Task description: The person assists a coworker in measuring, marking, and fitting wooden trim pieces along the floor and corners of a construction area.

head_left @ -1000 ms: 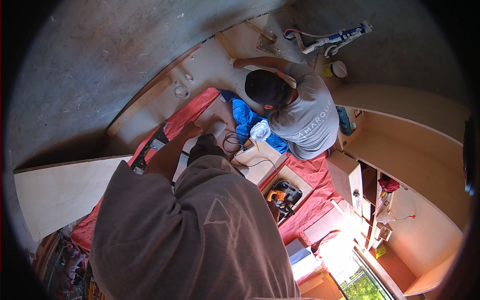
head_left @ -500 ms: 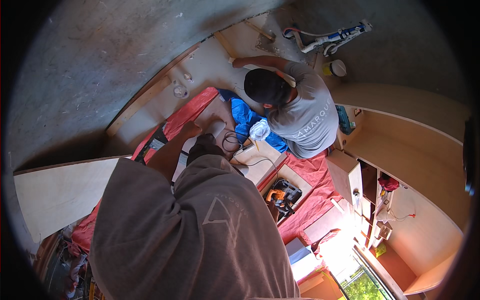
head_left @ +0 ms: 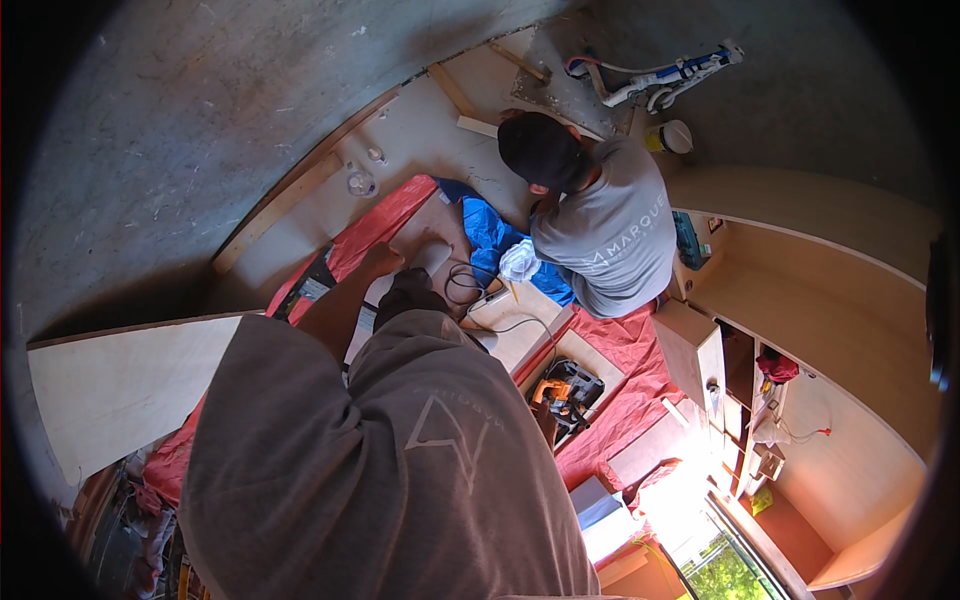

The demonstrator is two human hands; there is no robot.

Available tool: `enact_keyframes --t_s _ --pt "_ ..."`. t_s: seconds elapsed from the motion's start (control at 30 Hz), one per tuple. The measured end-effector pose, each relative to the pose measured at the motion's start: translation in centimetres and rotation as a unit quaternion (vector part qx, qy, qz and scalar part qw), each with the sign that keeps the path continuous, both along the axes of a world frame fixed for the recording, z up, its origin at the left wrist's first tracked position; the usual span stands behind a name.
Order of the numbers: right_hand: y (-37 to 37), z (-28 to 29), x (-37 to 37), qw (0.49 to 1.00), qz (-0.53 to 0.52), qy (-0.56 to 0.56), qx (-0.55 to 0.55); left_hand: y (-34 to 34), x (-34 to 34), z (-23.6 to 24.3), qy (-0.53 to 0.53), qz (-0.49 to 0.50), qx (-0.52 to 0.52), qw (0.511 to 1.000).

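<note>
Head camera: looking down past my own dark shirt (head_left: 470, 480), fisheye bend and all.
Left hand: my left hand (head_left: 382, 262) is out at the end of my bare forearm, back toward the camera. Fingers look bent, but they're too small and shadowed, so I can't tell how far open it is or whether it's gripping anything.
Right hand: out of sight, so no clue what it's doing.
Pale flat piece: the pale flat piece (head_left: 438, 256) is just beyond my left hand, to its right; can't tell if they touch. Some dark cloth (head_left: 408, 292) sits right below that hand.
Black case: open black case (head_left: 592, 382) with an orange tool (head_left: 552, 391) in it, to the right of my torso.
Tub: 1 yellow-and-white tub (head_left: 678, 137) up near the pipes (head_left: 668, 78); can't see its contents.
Clear container: 1 clear round container (head_left: 362, 181) on the pale surface by the wall; too small to tell what's inside.
Cabinet: long open wooden cabinet (head_left: 810, 290) down the right side, with a teal tool (head_left: 688, 240) at its near end and a bunched red cloth (head_left: 778, 367) in a smaller compartment.
Co-worker: 1 co-worker (head_left: 615, 220) in a grey shirt and dark cap, crouched beside the blue sheet (head_left: 484, 228).
</note>
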State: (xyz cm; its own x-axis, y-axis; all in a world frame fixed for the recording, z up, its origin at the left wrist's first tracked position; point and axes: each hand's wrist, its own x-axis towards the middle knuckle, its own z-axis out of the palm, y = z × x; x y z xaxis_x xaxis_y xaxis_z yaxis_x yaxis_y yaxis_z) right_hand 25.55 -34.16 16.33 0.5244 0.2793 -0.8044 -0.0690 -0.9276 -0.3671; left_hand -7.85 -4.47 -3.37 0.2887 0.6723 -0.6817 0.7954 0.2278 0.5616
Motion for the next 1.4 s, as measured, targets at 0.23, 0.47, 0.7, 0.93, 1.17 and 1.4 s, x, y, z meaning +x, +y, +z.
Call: enact_keyframes --t_s 0.23,0.47,0.7,0.93,1.17,1.4 --pt "-1.6 -2.0 0.7 0.998 -0.042 0.033 0.013 -0.1 0.0 -0.7 0.012 -0.029 0.009 0.999" --pt "-2.7 -2.9 1.3 0.997 -0.071 0.036 0.004 0.1 0.0 -0.3 0.016 -0.064 0.019 0.998" --pt "0.5 0.1 0.0 1.000 -0.019 -0.003 -0.013 -0.1 -0.2 -0.7 0.014 -0.086 0.024 0.996" --pt "-2.7 -3.2 1.6 0.997 -0.071 0.039 0.012 0.3 0.2 0.1 0.017 -0.077 0.026 0.997" --pt "-2.8 -3.1 1.7 0.998 -0.056 0.033 0.017 0.4 0.1 0.6 0.006 -0.110 0.052 0.993" --pt "-3.2 -3.6 1.9 0.999 -0.046 0.023 0.014 0.5 0.3 0.7 0.008 -0.082 0.032 0.996"
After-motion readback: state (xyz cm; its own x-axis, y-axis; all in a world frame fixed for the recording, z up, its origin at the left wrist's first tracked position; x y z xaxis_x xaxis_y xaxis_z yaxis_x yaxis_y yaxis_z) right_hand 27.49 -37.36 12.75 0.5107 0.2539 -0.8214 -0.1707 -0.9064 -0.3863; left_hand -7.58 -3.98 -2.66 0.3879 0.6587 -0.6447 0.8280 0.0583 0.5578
